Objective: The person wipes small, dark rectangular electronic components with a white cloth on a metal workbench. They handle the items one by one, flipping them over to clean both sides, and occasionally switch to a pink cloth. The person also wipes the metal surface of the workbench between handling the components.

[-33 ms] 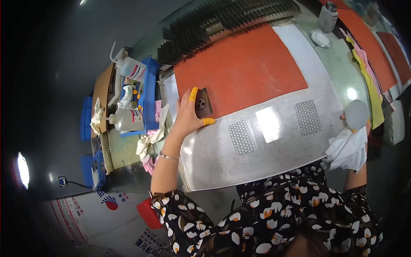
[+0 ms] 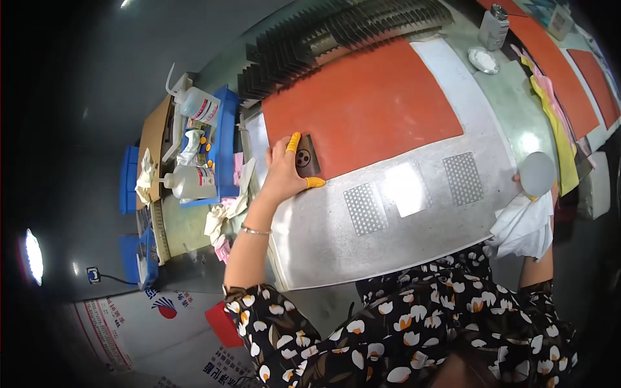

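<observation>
My left hand (image 2: 283,174), with yellow finger cots on thumb and a finger, grips a dark rectangular panel (image 2: 308,160) by its edges. The panel bears a round mark with several dark circles and lies at the near left corner of an orange mat (image 2: 369,103). At the right edge of the table, my right hand (image 2: 519,177) is mostly hidden behind a grey round disc (image 2: 537,173) that it holds. A white cloth (image 2: 522,226) hangs from the same hand. Two dotted sheets (image 2: 363,209) lie on the metal tabletop (image 2: 414,239), with a glaring bright rectangle (image 2: 405,189) between them.
A rack of upright dark plates (image 2: 343,39) lines the far side. On the left, a blue tray (image 2: 224,142) holds a squeeze bottle (image 2: 197,103) and another white bottle (image 2: 194,182). At far right stand a metal-capped bottle (image 2: 494,29) and a small white dish (image 2: 483,60).
The view has shifted very slightly. Both hands and what they hold stay in place.
</observation>
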Motion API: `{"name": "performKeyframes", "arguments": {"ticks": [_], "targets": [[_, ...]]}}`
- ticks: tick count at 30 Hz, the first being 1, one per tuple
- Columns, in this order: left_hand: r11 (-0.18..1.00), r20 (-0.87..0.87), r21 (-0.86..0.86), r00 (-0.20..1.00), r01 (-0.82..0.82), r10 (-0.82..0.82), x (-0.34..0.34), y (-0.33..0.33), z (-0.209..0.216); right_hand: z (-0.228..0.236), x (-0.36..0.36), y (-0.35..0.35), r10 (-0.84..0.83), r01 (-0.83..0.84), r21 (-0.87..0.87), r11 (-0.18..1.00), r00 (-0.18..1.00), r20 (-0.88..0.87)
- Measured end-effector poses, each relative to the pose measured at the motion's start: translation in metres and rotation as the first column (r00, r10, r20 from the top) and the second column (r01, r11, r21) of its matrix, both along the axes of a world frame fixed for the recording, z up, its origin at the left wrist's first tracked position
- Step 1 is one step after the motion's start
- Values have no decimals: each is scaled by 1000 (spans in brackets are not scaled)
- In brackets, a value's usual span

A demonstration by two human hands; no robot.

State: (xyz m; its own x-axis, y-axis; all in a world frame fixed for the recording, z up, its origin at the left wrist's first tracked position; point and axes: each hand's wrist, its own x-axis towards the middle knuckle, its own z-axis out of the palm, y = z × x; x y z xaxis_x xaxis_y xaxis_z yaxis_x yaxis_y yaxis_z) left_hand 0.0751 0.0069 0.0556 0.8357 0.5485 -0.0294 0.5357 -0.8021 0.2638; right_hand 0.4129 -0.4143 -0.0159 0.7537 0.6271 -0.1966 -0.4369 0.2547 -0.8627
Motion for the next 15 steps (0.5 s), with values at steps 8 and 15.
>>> {"name": "performKeyframes", "arguments": {"ticks": [8,15], "targets": [[989,-38,142,998,48,-43,1,-4,-5,6,-3,7,116,-102,126,987,988,-106],[969,78,238,994,61,-82,3,-26,12,-14,10,3,-14,16,49,999,999,-29]]}}
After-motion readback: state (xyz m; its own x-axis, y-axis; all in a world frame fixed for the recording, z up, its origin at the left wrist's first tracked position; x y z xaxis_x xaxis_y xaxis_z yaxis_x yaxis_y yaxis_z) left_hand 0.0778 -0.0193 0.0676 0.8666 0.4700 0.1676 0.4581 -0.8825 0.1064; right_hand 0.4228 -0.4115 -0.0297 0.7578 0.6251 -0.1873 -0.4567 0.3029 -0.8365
